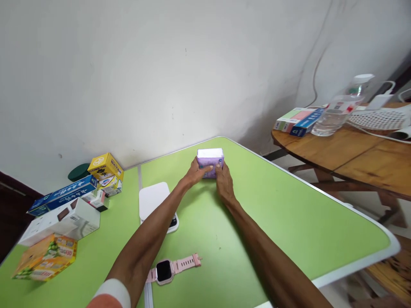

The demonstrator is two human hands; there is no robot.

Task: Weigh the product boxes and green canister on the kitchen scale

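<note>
Both of my hands had their grip closed on the purple box: the left hand (pixel 195 172) clasped its left end and the right hand (pixel 224 182) its right end, fingers wrapped over the near face. I saw the purple box (pixel 210 160) sitting far out on the green desk (pixel 289 222), close to the rounded far edge by the wall, straight ahead of me with both arms at full stretch. Its long axis ran left to right, across my line of reach, so each hand met one short end, and neither was clearly nearer than the other.

Going from the largest thing down: the desk carried a cluster of cartons at its left side, among them a white box (pixel 61 220), a blue box (pixel 64 194), an orange packet (pixel 46 256) and a yellow box (pixel 105 167). A flat white box (pixel 153 199) lay just left of my left forearm, partly under it. Nearest to me lay a pink watch (pixel 171 269), strap stretched out to the right, well apart from the purple box. A wooden table (pixel 353 158) stood off to the right with a water bottle (pixel 340 109) on it.
</note>
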